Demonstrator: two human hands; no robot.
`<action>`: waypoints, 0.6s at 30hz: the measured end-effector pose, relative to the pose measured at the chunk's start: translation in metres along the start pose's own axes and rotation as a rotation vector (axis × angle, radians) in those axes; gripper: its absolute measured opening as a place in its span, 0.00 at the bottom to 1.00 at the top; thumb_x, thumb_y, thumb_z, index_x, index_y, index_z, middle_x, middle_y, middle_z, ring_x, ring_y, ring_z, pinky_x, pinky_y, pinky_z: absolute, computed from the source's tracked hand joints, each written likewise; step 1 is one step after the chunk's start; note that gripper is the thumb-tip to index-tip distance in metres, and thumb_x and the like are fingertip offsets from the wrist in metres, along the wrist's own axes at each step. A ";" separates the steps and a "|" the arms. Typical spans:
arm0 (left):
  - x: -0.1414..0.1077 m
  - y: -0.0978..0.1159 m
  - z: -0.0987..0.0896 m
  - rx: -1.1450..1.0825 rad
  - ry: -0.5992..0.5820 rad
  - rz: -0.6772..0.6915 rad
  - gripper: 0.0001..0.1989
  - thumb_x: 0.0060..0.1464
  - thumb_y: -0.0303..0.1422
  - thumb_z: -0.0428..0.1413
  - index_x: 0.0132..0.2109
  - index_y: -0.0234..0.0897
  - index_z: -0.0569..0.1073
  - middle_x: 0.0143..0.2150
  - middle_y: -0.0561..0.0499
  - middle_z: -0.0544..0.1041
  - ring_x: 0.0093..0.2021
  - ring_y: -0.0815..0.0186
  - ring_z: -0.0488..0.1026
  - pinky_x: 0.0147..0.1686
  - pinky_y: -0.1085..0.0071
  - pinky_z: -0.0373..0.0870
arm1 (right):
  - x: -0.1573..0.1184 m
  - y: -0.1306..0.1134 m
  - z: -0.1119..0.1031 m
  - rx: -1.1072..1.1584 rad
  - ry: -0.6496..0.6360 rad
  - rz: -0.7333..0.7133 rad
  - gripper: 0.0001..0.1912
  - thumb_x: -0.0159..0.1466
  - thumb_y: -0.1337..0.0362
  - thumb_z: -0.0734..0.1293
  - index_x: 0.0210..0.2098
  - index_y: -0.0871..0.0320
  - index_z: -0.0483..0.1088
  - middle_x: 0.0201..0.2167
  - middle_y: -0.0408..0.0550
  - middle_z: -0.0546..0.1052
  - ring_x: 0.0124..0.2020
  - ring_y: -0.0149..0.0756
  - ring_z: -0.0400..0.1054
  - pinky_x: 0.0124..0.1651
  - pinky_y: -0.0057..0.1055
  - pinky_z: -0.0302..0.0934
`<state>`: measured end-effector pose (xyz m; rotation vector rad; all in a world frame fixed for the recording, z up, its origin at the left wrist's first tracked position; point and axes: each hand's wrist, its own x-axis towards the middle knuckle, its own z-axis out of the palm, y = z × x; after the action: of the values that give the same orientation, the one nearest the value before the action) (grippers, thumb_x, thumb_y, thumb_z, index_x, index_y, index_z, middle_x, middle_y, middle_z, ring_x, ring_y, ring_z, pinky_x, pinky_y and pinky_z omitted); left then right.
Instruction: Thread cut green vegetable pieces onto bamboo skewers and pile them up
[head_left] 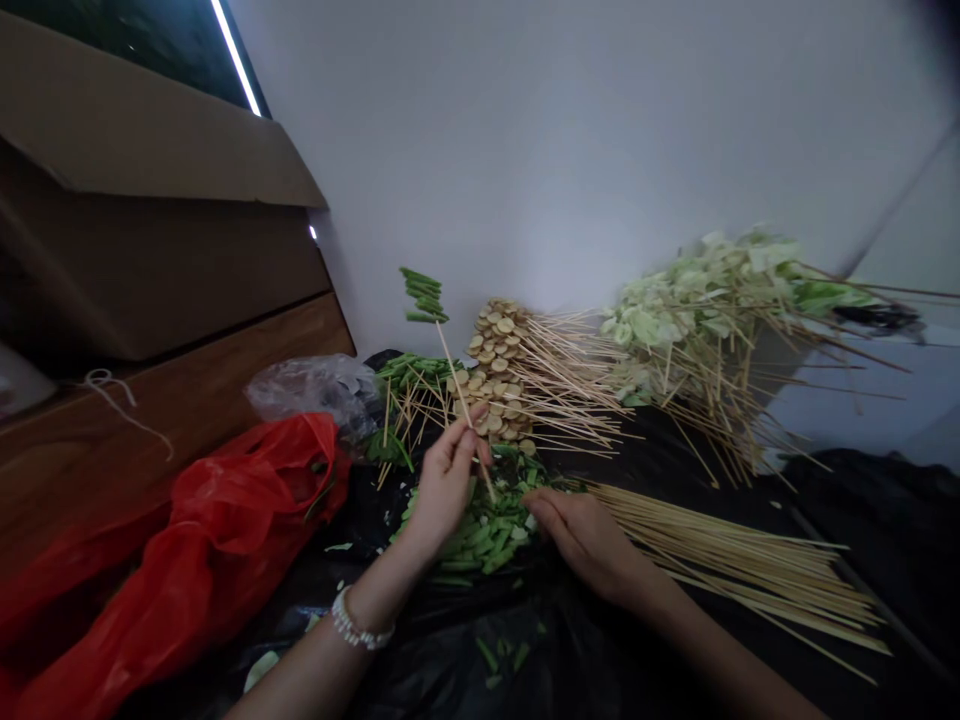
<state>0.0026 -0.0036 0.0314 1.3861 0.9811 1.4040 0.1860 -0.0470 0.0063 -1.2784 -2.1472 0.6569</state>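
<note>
My left hand point(448, 472), with a white beaded bracelet at the wrist, pinches a bamboo skewer point(454, 368). The skewer tilts up and away, and several cut green bean pieces point(424, 296) are threaded side by side near its top. Under both hands lies a loose heap of cut green pieces point(487, 530). My right hand point(577, 530) is at the heap's right edge, its fingers drawn together; whatever is in them is hidden. Bare bamboo skewers point(727, 560) lie in a bundle beside my right hand.
Behind the heap are skewers of round pale slices point(499, 385) and green skewers point(420, 372). Leafy skewers point(705, 290) are piled at the right. A red plastic bag point(225, 520), a clear bag point(319, 390) and a cardboard box point(165, 250) stand left. Black plastic point(450, 650) covers the surface.
</note>
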 end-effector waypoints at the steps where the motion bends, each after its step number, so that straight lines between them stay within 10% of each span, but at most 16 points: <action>1: 0.005 0.004 -0.007 0.048 0.069 0.027 0.22 0.56 0.40 0.53 0.55 0.35 0.71 0.23 0.56 0.67 0.23 0.72 0.61 0.23 0.77 0.60 | 0.000 0.001 -0.003 -0.004 0.015 0.009 0.21 0.70 0.55 0.49 0.36 0.54 0.70 0.29 0.43 0.74 0.31 0.33 0.67 0.36 0.27 0.56; 7: 0.031 0.017 -0.048 0.348 0.305 0.187 0.22 0.52 0.40 0.56 0.52 0.33 0.74 0.22 0.57 0.66 0.21 0.72 0.59 0.22 0.76 0.56 | 0.002 0.007 -0.013 -0.023 0.100 0.043 0.22 0.70 0.55 0.49 0.36 0.55 0.71 0.26 0.42 0.72 0.29 0.33 0.66 0.35 0.28 0.56; 18: 0.070 -0.011 -0.131 0.676 0.327 0.141 0.23 0.51 0.40 0.53 0.50 0.29 0.75 0.30 0.48 0.78 0.27 0.66 0.71 0.27 0.74 0.64 | 0.003 0.018 -0.016 -0.129 0.104 0.055 0.22 0.70 0.54 0.49 0.32 0.56 0.68 0.27 0.43 0.73 0.30 0.32 0.66 0.37 0.28 0.55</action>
<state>-0.1244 0.0744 0.0335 1.7604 1.7112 1.5005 0.2073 -0.0345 0.0067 -1.4117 -2.1043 0.4689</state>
